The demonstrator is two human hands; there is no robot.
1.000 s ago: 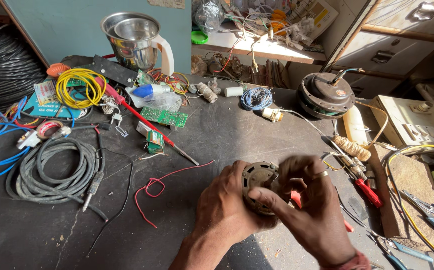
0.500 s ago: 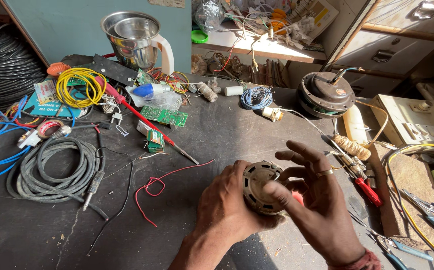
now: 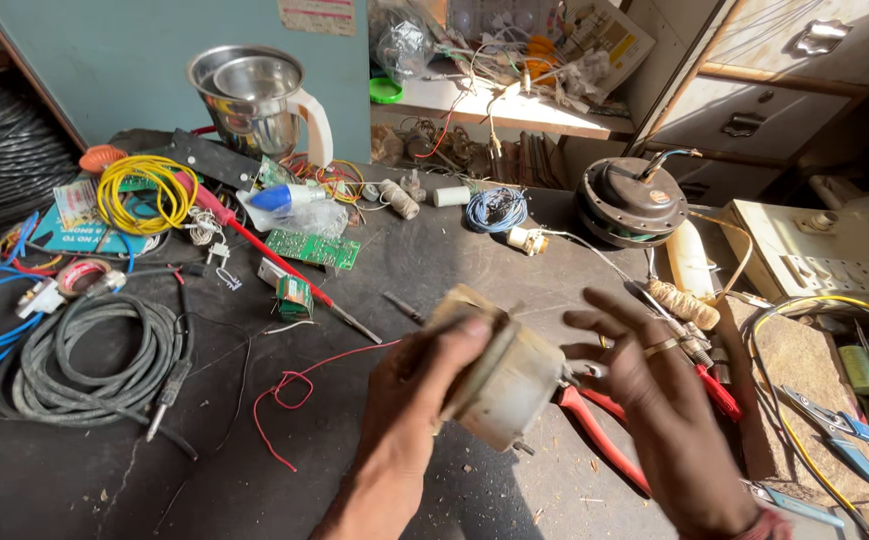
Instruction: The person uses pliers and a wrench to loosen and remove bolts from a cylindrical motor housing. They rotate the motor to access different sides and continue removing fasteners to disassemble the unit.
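Note:
My left hand (image 3: 409,400) grips a small round motor (image 3: 499,380) with a pale metal casing, held tilted above the dark workbench (image 3: 254,470). A short shaft sticks out of its lower side. My right hand (image 3: 654,400) hovers just to the right of the motor with its fingers spread apart, a ring on one finger, holding nothing. Red-handled pliers (image 3: 604,425) lie on the bench under and between my hands.
A loose red wire (image 3: 294,385) and a red-handled screwdriver (image 3: 284,265) lie left of my hands. Grey cable coil (image 3: 84,365), yellow wire coil (image 3: 144,190), green circuit board (image 3: 312,250), steel jug (image 3: 254,95), a round fan motor (image 3: 634,200) and blue-handled pliers (image 3: 844,430) crowd the bench.
The motor has been turned from face-on to side-on in my left hand. My right hand has let go of it and drawn away to the right with fingers spread.

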